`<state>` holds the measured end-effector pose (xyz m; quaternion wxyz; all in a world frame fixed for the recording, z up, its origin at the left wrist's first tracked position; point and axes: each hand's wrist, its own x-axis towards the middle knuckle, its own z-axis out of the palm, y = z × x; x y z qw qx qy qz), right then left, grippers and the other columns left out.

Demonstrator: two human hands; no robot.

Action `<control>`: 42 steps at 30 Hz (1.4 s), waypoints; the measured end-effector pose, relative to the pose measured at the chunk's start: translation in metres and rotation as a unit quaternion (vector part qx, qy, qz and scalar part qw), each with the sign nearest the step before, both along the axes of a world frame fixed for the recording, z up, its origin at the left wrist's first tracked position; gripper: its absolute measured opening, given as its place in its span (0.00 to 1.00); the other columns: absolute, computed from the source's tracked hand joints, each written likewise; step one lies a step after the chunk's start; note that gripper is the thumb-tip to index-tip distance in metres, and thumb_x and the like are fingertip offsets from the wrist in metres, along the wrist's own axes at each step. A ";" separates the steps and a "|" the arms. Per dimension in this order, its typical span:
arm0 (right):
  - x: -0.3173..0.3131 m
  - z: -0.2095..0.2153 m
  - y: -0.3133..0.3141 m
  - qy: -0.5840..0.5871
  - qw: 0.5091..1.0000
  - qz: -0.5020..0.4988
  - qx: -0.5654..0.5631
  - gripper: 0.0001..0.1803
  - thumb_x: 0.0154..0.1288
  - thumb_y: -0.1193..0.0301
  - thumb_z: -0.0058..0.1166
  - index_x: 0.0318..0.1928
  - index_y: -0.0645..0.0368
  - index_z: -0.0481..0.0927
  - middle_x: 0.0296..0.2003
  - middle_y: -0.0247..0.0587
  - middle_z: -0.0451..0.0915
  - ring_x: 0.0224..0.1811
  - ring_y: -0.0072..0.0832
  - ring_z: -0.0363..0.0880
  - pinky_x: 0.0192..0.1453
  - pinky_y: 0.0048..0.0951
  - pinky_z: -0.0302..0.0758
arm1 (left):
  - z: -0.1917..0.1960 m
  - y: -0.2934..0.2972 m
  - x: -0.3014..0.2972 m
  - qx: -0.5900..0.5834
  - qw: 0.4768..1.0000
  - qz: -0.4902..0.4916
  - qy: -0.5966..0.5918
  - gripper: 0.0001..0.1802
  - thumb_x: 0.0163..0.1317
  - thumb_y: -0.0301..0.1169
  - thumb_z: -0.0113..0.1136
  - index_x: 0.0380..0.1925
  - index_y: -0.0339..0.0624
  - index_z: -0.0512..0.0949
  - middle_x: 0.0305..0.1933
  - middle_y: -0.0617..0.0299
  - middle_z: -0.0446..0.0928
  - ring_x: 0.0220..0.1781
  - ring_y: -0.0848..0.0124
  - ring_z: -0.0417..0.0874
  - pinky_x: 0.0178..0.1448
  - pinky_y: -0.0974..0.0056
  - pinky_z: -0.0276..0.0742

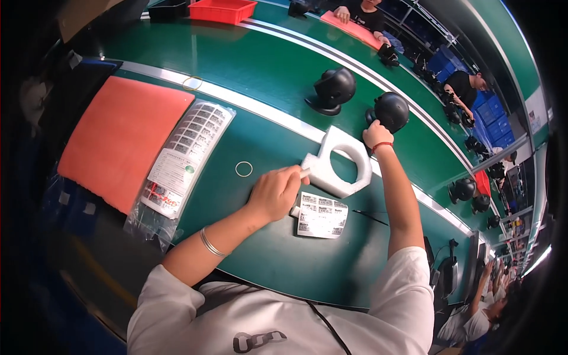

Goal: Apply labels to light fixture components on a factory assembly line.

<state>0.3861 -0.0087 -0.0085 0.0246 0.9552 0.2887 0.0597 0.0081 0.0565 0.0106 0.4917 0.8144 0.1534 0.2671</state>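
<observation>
My right hand (377, 136) reaches out to the right and is closed on the lower part of a black ball-shaped camera (391, 111), which stands on the far green surface. Its base is partly hidden by my fingers. My left hand (276, 192) is closed, with a small white end showing at its fingertips. I cannot make out what that is. Just beyond it lies a white foam block (320, 168) with a round hole. A sheet of printed labels (322, 216) lies nearer to me. Another black camera (335, 87) stands left of the one I hold.
An orange-red mat (127, 139) and a bagged stack of label sheets (190, 151) lie at left. Two rubber bands, one a pale ring (244, 169), lie on the table. A thin black cable (371, 218) is near the labels. Beyond are a red bin (222, 10) and co-workers.
</observation>
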 end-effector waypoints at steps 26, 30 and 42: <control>0.013 0.012 -0.090 -0.266 0.961 0.076 -0.025 0.13 0.52 0.60 0.59 0.30 0.55 0.76 0.28 0.42 0.83 0.34 0.38 0.84 0.41 0.40 0.72 | -0.014 0.012 0.008 -0.216 0.974 -0.072 -0.012 0.14 0.73 0.28 0.45 0.53 0.37 0.75 0.34 0.67 0.75 0.28 0.82 0.67 0.33 0.76 0.67; 0.034 0.011 -0.136 -0.374 0.917 0.126 -0.051 0.12 0.54 0.64 0.62 0.33 0.52 0.72 0.27 0.35 0.80 0.33 0.32 0.82 0.37 0.36 0.68 | -0.010 0.012 0.011 -0.251 0.965 -0.066 -0.026 0.18 0.73 0.30 0.43 0.58 0.39 0.73 0.34 0.71 0.71 0.30 0.83 0.64 0.35 0.77 0.64; -0.162 0.105 -0.124 0.004 0.879 0.364 0.307 0.15 0.52 0.70 0.68 0.39 0.60 0.77 0.24 0.38 0.76 0.24 0.32 0.71 0.39 0.32 0.64 | -0.007 0.013 0.011 -0.218 0.971 -0.070 -0.075 0.17 0.72 0.24 0.42 0.57 0.38 0.73 0.42 0.65 0.78 0.36 0.80 0.72 0.44 0.72 0.71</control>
